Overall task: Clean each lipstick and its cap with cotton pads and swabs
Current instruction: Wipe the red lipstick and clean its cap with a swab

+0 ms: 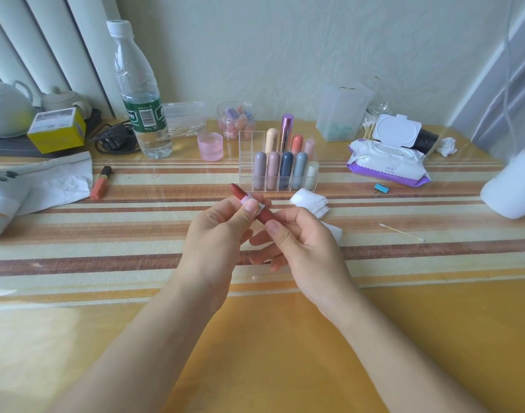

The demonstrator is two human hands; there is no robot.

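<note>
- At the bottom of the frame, two bare forearms are seen reaching up over the yellow tabletop (404,338) towards the centre.
- The left hand (216,234) is curled, with its thumb and fingertips pinched on the clear collar of an uncapped lipstick (262,217). The right hand (303,245) is pinched on the red base by thumb and forefinger, and its other fingers are loosely spread.
- The lipstick is held in the air at mid-frame. It is tilted, with its red bullet pointed to the upper left, just below the clear organizer (245,162) of capped sticks.
- The barrel is judged light, rigid, smooth and probably slippery. The exposed bullet is judged soft and easily smeared or snapped, so hold is best kept on the collar and base.
- Cotton pads (310,202) are stacked just right of the hands, and a swab (401,232) lies further right.
</note>
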